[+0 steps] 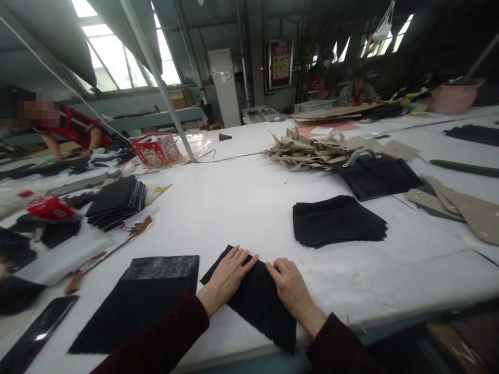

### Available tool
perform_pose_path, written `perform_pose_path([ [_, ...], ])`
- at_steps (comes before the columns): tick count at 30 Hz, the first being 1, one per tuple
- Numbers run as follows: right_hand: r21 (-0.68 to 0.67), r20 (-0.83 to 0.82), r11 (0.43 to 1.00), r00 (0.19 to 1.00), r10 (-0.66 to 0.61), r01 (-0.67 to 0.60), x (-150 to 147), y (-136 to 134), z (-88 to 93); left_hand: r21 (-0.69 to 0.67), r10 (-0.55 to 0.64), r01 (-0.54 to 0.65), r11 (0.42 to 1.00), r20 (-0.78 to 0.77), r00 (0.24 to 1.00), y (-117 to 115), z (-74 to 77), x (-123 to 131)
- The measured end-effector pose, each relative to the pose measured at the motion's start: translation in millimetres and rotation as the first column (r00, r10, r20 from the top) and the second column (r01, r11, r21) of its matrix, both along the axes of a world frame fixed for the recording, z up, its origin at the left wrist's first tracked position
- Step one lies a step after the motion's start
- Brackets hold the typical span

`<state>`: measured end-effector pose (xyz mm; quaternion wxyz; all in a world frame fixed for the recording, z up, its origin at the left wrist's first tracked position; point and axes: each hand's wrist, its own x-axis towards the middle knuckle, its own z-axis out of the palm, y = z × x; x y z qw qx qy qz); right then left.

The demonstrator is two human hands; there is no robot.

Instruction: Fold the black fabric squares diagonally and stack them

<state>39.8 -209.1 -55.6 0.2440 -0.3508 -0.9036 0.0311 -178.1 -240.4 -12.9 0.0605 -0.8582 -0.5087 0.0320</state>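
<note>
Black cloth (259,298) at six o'clock, maroon sleeves (337,343) at five and seven, black fabric (136,309) with a mottled grey strip (163,267) at eight, patterned red box (154,151) at ten, beige pieces (312,151) at two

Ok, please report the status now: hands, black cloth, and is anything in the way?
Left hand and right hand at far edge of black cloth. Cloth lies on table. Nothing atop cloth but hands; black stack beyond, right.
</note>
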Motion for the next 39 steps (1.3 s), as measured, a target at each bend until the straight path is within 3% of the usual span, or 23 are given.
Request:
perform_pose_path([
  [18,-0.016,0.006,1.0,1.0,0.016,-0.016,31.8,-2.6,1.8,-0.053,-0.068,0.068,0.996,0.008,0.998,-0.8,7.8,16.8],
  [27,-0.023,0.027,0.999,0.999,0.027,-0.027,40.7,-3.2,2.0,-0.074,-0.009,0.007,0.997,-0.034,0.999,-5.6,6.0,34.6],
  [32,0.001,0.013,0.999,0.999,0.044,-0.044,46.0,-3.6,0.3,-0.044,-0.059,0.058,0.997,-0.018,0.998,-6.1,7.7,40.7],
  [39,0.015,0.022,0.998,0.998,0.06,-0.06,52.3,-5.9,2.8,-0.116,-0.044,0.046,0.992,0.022,0.999,-3.5,7.2,48.3],
])
